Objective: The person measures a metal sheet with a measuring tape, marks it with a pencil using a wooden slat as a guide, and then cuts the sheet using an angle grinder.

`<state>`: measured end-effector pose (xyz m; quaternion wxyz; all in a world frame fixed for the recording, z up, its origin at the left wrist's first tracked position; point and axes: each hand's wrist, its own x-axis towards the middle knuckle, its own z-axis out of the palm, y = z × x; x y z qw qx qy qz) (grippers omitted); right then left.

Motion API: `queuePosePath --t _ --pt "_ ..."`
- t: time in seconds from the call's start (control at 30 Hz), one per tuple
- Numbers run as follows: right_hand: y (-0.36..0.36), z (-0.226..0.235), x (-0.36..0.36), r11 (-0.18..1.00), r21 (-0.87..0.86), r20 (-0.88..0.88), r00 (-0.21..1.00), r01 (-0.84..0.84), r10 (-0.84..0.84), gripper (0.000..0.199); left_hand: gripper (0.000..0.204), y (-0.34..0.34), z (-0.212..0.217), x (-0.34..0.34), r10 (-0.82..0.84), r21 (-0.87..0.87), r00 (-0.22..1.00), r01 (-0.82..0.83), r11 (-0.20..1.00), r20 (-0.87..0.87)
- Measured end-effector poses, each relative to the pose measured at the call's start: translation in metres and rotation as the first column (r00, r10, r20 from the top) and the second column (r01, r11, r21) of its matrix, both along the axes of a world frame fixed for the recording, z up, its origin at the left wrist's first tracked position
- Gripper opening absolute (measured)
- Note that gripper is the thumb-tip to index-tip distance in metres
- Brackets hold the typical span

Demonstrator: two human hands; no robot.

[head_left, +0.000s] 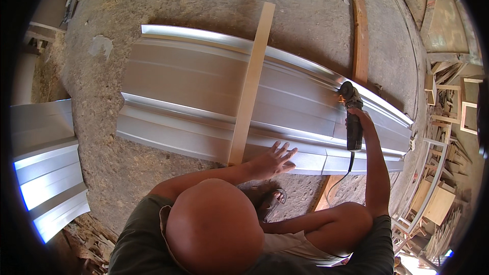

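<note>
A long ribbed sheet of silvery metal (183,76) lies across the floor in front of me. My right hand (360,116) is wrapped round a dark angle grinder (355,127), held upright over the sheet's right part. Small orange sparks show beside its disc (347,89), close to the far raised rib. Below the disc, a thin line crosses the near ribs. My left hand (275,162) rests with fingers spread on the sheet's near edge, holding nothing. To its left, a pale wooden strip (249,97) lies across the sheet.
A wooden beam (359,30) runs beneath the sheet, and a black cord (350,165) hangs from the grinder. My foot (277,197) is near the sheet's close edge. More metal sheet (48,173) lies at left; wooden frames and scraps (443,198) are piled at right.
</note>
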<state>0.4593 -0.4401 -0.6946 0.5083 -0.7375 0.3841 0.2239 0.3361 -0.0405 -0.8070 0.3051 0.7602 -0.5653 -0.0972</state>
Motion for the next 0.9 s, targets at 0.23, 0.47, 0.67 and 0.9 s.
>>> queuePosePath --t 0.23,0.47,0.67,0.9 --pt "0.002 0.0 0.001 0.999 -0.011 0.013 0.999 -0.03 0.03 0.04 0.052 0.0 0.002 0.0 -0.008 0.013 1.0 0.008 1.0 -0.022" --pt "0.002 0.016 -0.014 0.997 0.062 0.1 0.994 0.041 -0.047 0.04 0.047 0.0 0.002 0.0 -0.006 -0.008 1.0 0.006 1.0 -0.012" --pt "0.017 0.071 -0.053 0.99 0.101 0.112 0.987 0.103 -0.114 0.038 0.052 0.0 0.002 0.003 -0.024 0.024 1.0 0.024 0.999 0.004" --pt "0.029 0.075 -0.148 0.986 0.095 -0.042 0.99 0.135 -0.132 0.044 0.072 -0.002 0.005 0.007 -0.074 0.075 0.997 0.072 0.995 0.017"
